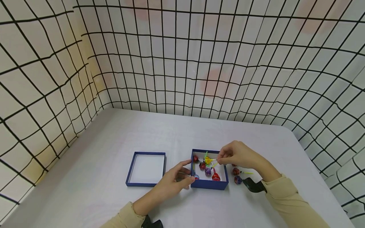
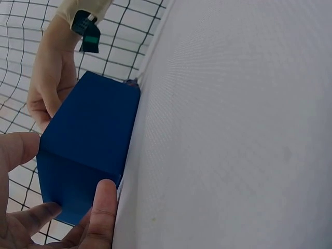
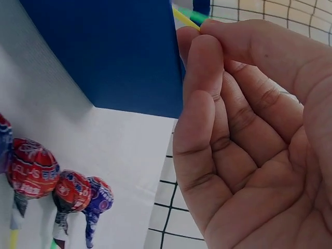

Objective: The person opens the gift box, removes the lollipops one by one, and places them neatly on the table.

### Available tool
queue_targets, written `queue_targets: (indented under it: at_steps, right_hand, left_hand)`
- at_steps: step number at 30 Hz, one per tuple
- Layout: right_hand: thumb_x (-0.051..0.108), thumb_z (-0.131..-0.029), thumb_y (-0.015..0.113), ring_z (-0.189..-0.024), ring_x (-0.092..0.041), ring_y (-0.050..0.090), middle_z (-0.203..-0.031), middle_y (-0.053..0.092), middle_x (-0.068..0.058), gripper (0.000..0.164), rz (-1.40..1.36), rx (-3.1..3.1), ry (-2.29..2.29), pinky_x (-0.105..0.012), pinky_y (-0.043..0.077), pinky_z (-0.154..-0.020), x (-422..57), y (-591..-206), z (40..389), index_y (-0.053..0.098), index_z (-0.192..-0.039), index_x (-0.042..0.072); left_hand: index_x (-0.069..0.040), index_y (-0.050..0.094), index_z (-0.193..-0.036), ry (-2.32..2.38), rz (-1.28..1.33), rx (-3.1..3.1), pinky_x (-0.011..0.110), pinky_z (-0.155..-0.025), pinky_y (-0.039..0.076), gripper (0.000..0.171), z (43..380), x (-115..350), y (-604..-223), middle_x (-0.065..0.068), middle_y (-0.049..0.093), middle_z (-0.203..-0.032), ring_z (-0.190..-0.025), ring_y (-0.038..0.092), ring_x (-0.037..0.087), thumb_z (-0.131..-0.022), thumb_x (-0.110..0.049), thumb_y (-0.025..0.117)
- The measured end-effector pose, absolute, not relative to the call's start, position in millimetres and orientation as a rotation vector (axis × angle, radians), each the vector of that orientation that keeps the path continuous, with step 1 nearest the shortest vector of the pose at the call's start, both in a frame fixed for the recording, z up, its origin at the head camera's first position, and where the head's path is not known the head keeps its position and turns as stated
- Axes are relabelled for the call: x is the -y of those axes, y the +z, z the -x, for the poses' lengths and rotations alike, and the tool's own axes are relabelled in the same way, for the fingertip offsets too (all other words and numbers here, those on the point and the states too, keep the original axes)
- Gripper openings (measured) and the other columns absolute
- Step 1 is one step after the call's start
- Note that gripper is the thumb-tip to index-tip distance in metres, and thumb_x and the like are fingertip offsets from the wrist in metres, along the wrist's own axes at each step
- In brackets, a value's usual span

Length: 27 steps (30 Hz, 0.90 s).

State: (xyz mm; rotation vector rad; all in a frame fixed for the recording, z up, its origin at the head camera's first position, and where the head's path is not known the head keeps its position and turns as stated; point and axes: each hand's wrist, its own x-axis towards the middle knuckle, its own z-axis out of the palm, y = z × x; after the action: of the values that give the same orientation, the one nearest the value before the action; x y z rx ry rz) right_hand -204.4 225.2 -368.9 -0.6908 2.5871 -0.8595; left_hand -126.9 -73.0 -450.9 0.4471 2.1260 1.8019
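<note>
An open blue box (image 1: 209,184) holds several wrapped lollipops, among them a yellow one (image 1: 208,160), a purple one (image 1: 208,172) and a red one (image 1: 215,176). Over the box's right rim, my right hand (image 1: 239,155) pinches a lollipop by its yellow stick (image 3: 185,18) between thumb and fingertips. That stick slants down into the box; which candy head it belongs to is hard to tell. My left hand (image 1: 174,179) rests its fingertips against the box's left side, and the left wrist view shows the fingers (image 2: 105,202) spread on the blue wall.
Left of the box lies a blue-rimmed, white-lined lid (image 1: 145,184). Several lollipops (image 3: 35,168) lie on the white table (image 1: 94,177) to the box's right, partly below my right wrist. A black wire grid (image 1: 176,60) encloses the back and sides.
</note>
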Motion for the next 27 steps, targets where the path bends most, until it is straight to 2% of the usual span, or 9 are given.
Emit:
queue_targets:
  at_steps: [4,10,17,27]
  right_hand:
    - [0.022,-0.098,0.08,-0.08,-0.019,0.063,-0.086,0.075,0.003,0.009,0.65,-2.586,-0.923,-0.028,0.055,-0.068,-232,-372,201,0.08,-0.097,0.013]
    - [0.024,-0.099,0.079,-0.087,-0.027,0.07,-0.094,0.078,-0.006,0.014,0.551,-2.562,-1.064,-0.034,0.061,-0.074,-240,-375,192,0.079,-0.102,0.01]
    - [0.022,-0.1,0.078,-0.086,-0.028,0.073,-0.099,0.079,-0.012,0.014,0.51,-2.596,-1.161,-0.035,0.064,-0.078,-256,-378,178,0.08,-0.105,0.009]
    - [0.023,-0.102,0.076,-0.088,-0.02,0.076,-0.104,0.08,-0.015,0.023,0.382,-2.582,-1.355,-0.031,0.065,-0.081,-284,-389,155,0.077,-0.112,0.003]
  left_hand:
    - [-0.011,0.043,-0.164,1.795,-0.449,-2.13,0.036,-0.085,0.065,0.067,127,73,-451,0.02,0.066,-0.135,-0.102,0.072,0.02,-0.105,-0.025,0.072]
    - [-0.011,0.044,-0.163,1.796,-0.453,-2.134,0.032,-0.082,0.063,0.067,127,73,-452,0.021,0.067,-0.135,-0.102,0.072,0.021,-0.104,-0.025,0.072]
    - [-0.012,0.043,-0.164,1.789,-0.456,-2.132,0.033,-0.083,0.063,0.067,126,72,-451,0.021,0.066,-0.136,-0.103,0.073,0.023,-0.105,-0.025,0.071]
    - [-0.01,0.042,-0.164,1.796,-0.456,-2.122,0.035,-0.085,0.065,0.067,126,72,-451,0.022,0.065,-0.136,-0.103,0.072,0.022,-0.105,-0.025,0.071]
